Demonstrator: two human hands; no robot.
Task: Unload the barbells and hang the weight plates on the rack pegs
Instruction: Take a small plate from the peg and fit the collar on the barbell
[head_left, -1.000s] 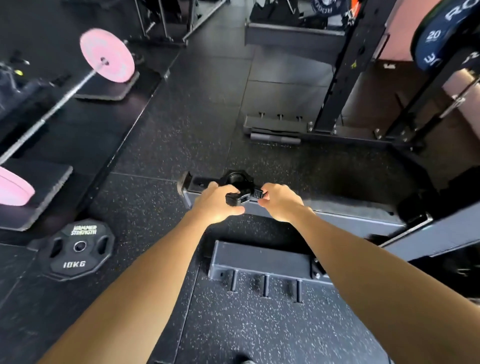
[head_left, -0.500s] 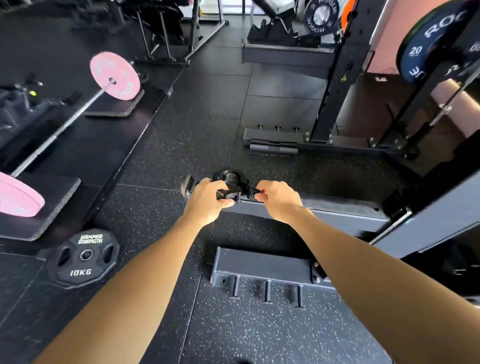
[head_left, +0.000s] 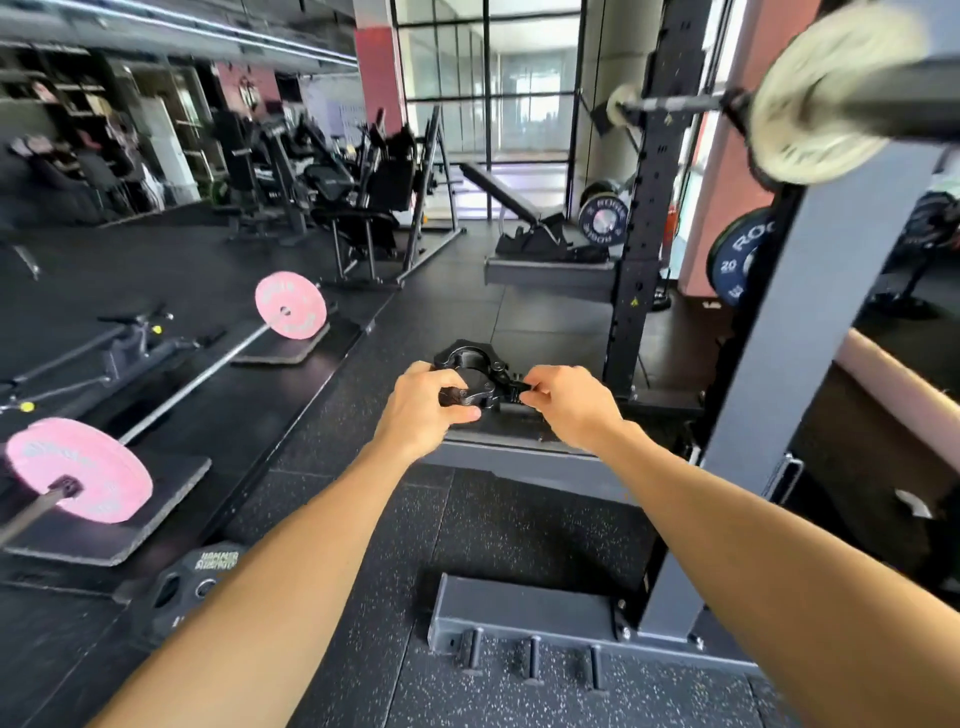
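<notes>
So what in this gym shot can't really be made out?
- Head view: the 10 kg plate, its lettering partly hidden by the left forearm.
- Barbell plate at upper right, blurred by motion.
- Clamp collar: both hands' fingers cover its sides.
- Blue plate, cut by the rack upright.

Your view has lifted from the floor toward the room. Your left hand (head_left: 422, 408) and right hand (head_left: 569, 404) have carried the black ring-shaped plastic barbell collar (head_left: 475, 376) up, and a blurred pale round weight plate (head_left: 826, 93) has appeared above your right hand.
</notes>
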